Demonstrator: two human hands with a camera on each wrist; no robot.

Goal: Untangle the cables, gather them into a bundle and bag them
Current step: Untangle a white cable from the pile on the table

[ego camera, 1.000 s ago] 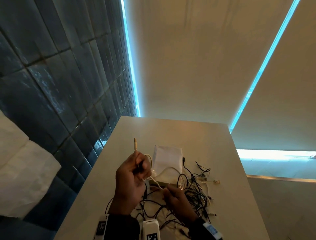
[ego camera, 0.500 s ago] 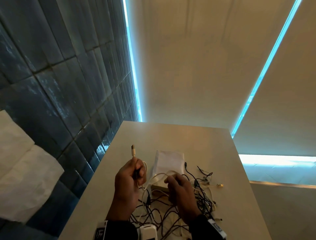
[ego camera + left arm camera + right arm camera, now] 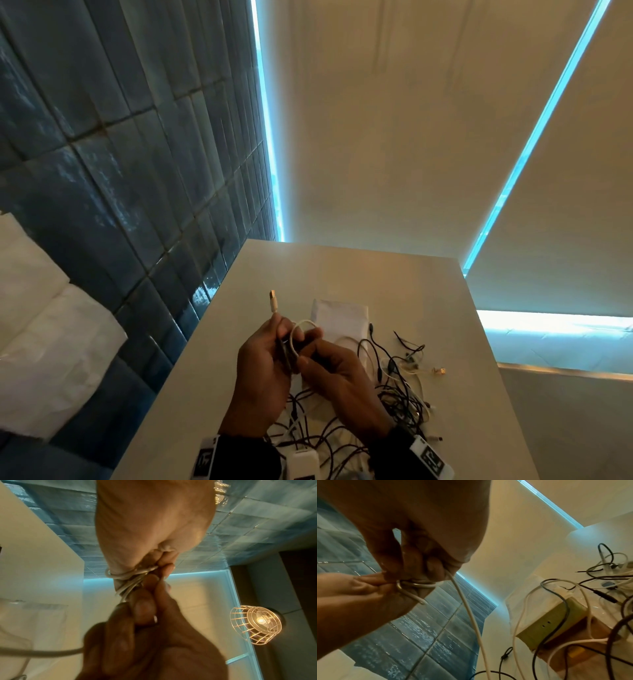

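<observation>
- Right hand (image 3: 337, 380) has come up from the pile to meet left hand (image 3: 263, 373); both now pinch the white cable (image 3: 297, 334), adding a loop, so coiling's underway.
- Plug end (image 3: 273, 300) sticks up above left hand.
- Tangle of cables (image 3: 394, 394) lies on table (image 3: 394, 277), mostly unsorted.
- Clear bag (image 3: 339, 317) lies flat behind the hands, w/ cables draped over it & the tan box (image 3: 551, 622); could snag.

white cable (image 3: 297, 334): coils partly hidden between fingers | tangled cables (image 3: 394, 394): near end cut off by frame edge
</observation>
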